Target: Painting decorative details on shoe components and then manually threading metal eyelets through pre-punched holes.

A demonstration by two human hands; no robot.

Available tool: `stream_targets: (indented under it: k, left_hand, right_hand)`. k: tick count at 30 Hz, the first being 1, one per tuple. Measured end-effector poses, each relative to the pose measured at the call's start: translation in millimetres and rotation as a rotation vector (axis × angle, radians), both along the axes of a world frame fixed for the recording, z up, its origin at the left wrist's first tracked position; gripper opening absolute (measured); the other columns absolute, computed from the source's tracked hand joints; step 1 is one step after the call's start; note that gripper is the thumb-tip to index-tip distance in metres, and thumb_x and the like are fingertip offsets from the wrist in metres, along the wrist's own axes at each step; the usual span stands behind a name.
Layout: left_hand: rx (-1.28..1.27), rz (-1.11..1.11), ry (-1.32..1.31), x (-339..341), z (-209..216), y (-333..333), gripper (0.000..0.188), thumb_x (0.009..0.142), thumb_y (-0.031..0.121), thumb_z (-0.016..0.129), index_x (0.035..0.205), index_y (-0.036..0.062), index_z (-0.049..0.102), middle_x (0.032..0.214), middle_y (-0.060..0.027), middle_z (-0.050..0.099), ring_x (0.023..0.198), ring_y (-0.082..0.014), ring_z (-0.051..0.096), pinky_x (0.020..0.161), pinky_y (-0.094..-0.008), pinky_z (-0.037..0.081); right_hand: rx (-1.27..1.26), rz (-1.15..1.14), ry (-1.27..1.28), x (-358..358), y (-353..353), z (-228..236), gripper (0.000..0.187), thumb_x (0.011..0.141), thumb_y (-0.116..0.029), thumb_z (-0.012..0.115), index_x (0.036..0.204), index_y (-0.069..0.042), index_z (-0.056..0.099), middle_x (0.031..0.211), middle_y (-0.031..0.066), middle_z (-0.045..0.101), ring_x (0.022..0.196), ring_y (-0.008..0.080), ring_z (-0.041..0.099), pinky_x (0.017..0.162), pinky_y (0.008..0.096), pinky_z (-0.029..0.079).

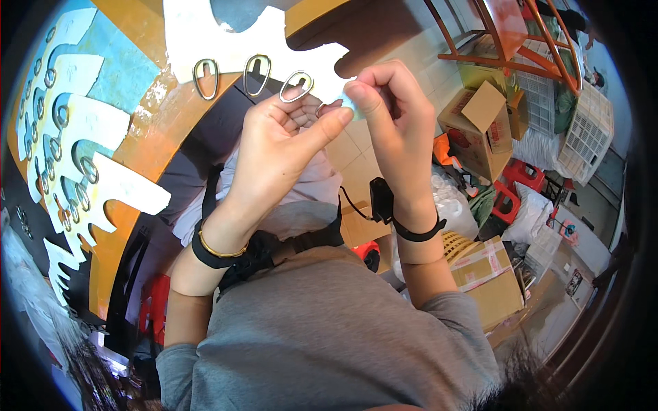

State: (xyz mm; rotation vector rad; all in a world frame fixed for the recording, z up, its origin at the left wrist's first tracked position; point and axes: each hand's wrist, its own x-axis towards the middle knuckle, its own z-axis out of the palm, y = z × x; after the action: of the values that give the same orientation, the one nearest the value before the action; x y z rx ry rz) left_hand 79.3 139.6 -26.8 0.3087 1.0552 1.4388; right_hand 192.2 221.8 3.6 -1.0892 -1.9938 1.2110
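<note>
A white sheet with cut-out curved edges (253, 41) reaches from the table's edge toward me. Metal oval rings hang along its near side: one on the left (205, 79), one in the middle (257, 75) and one on the right (297, 87). My left hand (277, 137) pinches the sheet's lower right end between thumb and fingers. At that same end, my right hand (397, 106) grips with thumb and forefinger. Something small and shiny, perhaps another ring, shows between my fingertips, mostly hidden.
More white sheets with metal rings (103, 123) overlap on the orange-edged table (147, 164) at left. A wooden chair (507, 34) stands at the far right. Below it are an open cardboard box (473, 130), red stools (517, 181), a white crate (589, 130) and a taped carton (486, 281).
</note>
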Motion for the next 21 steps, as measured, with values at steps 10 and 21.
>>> stream_targets:
  k: [10,21]
  left_hand:
    - [0.085,0.035,-0.17,-8,5,-10,0.023,0.081,0.002,0.064,0.103,0.0001,0.057,0.097,-0.0042,0.062,0.09,-0.0076,0.058,0.082,-0.0212,0.045]
    - [0.113,-0.046,-0.236,-15,4,-12,0.027,0.083,0.01,0.065,0.105,-0.0003,0.055,0.098,-0.0029,0.062,0.091,-0.0073,0.056,0.084,-0.0228,0.043]
  right_hand:
    - [-0.126,0.033,0.053,-6,-6,-3,0.013,0.081,-0.008,0.063,0.077,0.0,0.054,0.07,0.0002,0.046,0.061,0.0065,0.039,0.054,0.0207,0.032]
    - [0.111,0.069,-0.043,-8,-9,-6,0.013,0.079,-0.008,0.065,0.078,-0.002,0.053,0.073,0.0038,0.051,0.063,0.0139,0.047,0.059,0.0259,0.037]
